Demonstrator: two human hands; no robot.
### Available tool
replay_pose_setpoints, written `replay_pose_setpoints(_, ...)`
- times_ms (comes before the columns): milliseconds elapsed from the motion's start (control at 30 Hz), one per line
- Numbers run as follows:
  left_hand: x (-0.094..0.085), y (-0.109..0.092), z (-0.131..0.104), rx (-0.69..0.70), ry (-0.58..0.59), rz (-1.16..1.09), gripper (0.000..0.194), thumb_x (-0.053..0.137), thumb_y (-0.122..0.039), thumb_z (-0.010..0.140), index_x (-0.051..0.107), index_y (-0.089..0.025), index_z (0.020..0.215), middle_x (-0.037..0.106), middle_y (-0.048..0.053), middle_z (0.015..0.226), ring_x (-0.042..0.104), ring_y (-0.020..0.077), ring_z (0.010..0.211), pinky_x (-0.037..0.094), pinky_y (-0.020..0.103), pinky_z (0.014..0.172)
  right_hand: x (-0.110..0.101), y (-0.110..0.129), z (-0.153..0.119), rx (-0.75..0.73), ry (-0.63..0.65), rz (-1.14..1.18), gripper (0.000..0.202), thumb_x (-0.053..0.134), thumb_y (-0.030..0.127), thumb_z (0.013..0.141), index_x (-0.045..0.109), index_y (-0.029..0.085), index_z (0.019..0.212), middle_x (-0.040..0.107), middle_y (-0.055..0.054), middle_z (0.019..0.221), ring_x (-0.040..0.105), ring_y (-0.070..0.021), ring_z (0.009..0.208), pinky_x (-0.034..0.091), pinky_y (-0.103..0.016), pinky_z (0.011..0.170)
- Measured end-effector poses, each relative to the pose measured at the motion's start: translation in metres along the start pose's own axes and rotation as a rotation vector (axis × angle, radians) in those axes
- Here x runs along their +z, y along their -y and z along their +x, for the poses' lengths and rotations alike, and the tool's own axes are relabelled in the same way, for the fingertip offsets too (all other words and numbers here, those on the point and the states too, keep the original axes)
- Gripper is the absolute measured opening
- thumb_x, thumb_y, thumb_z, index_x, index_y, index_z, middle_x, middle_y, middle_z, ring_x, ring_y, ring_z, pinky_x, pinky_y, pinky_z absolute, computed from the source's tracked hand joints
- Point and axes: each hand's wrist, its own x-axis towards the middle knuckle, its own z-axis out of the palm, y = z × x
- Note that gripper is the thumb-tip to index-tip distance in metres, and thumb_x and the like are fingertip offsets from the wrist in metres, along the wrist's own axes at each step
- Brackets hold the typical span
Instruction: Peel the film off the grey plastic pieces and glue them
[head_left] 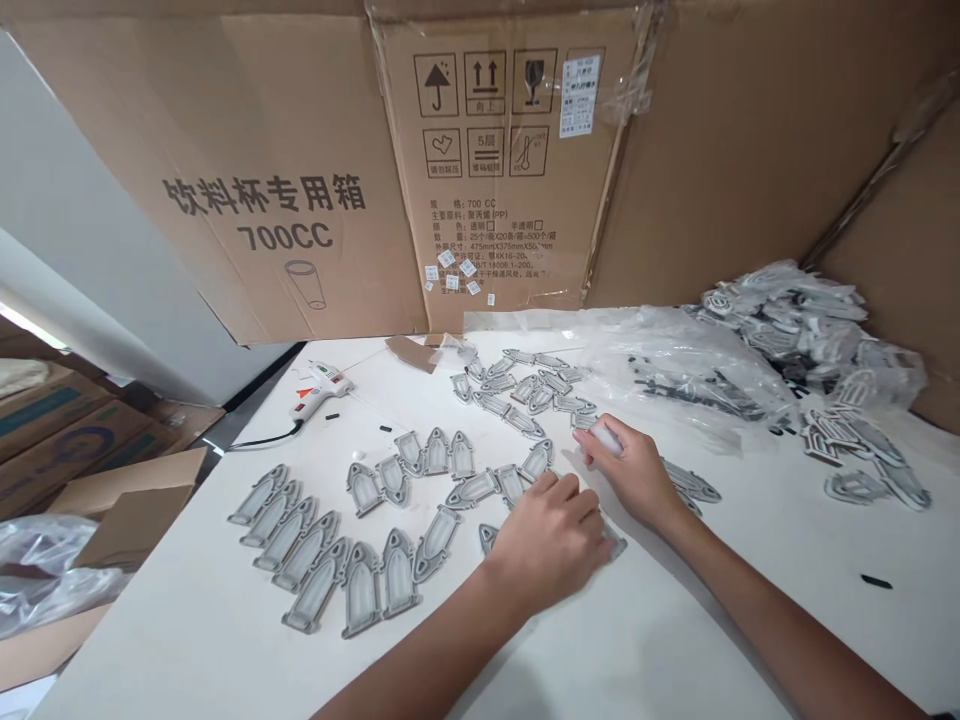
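Note:
My right hand (631,468) is closed around a small whitish, rounded object (606,437), its kind unclear because the fingers cover much of it. Left of it, my left hand (551,540) is curled low over the table, its fingers closed on a grey arch-shaped plastic piece (616,543) that shows only at one edge. Another such piece (487,538) peeks out beside the left wrist. Similar pieces with clear-looking middles lie in a curved row, including one upright piece (400,572) and one tilted piece (436,543). More pieces (495,408) lie in a cluster beyond my hands.
A white glue gun (319,395) with a black cord lies at the back left of the white table (187,620). Clear plastic bags (660,350) and a heap of grey pieces (787,310) sit at the back right. Cardboard boxes (300,130) wall the rear edge.

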Motion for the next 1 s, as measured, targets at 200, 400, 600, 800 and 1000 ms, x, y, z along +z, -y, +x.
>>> replay_pose_setpoints(200,0.002,0.001,-0.004,0.101,-0.010,0.029,0.042,0.077,-0.052,0.090,0.066,-0.015,0.072,0.061,0.004,0.075,0.056,0.0206,0.081,0.038,0.038,0.073,0.016,0.012,0.023,-0.130,0.149,0.035,0.034,0.063,0.052,0.105,0.061,0.025,0.084,0.075,-0.002,0.100,0.067,-0.0297,0.092,0.047,-0.034,0.077)
replay_pose_setpoints(400,0.002,0.003,-0.006,0.123,0.033,0.033,0.029,0.071,-0.039,0.092,0.063,-0.016,0.076,0.061,0.002,0.076,0.055,0.0186,0.077,0.035,0.036,0.069,0.029,0.009,0.032,-0.201,0.250,-0.060,0.032,0.059,0.051,0.105,0.062,0.025,0.086,0.075,-0.003,0.093,0.067,-0.0291,0.082,0.047,-0.035,0.072)
replay_pose_setpoints(600,-0.006,0.007,-0.004,0.006,0.064,0.097,0.021,0.069,-0.036,0.090,0.061,-0.017,0.084,0.063,0.004,0.087,0.057,0.0213,0.084,0.041,0.037,0.075,0.010,-0.004,0.025,-0.083,0.133,-0.072,0.044,0.064,0.057,0.103,0.052,0.025,0.076,0.062,0.003,0.066,0.053,-0.0217,0.059,0.039,-0.031,0.061)
replay_pose_setpoints(800,-0.010,0.012,-0.001,-0.222,-0.040,0.148,0.018,0.069,-0.033,0.089,0.062,-0.018,0.094,0.064,0.006,0.092,0.059,0.0258,0.090,0.045,0.041,0.079,-0.001,0.000,0.020,0.005,0.232,0.179,0.048,0.075,0.059,0.099,0.053,0.023,0.075,0.061,0.003,0.062,0.052,-0.0199,0.059,0.038,-0.029,0.059)
replay_pose_setpoints(1000,-0.009,0.010,0.001,-0.368,-0.274,-0.042,0.025,0.068,-0.038,0.096,0.052,-0.020,0.103,0.065,0.004,0.092,0.062,0.0237,0.083,0.045,0.037,0.072,0.003,0.003,0.015,0.073,0.402,0.490,0.056,0.086,0.056,0.092,0.045,0.024,0.072,0.048,0.007,0.052,0.036,-0.0139,0.046,0.024,-0.026,0.047)
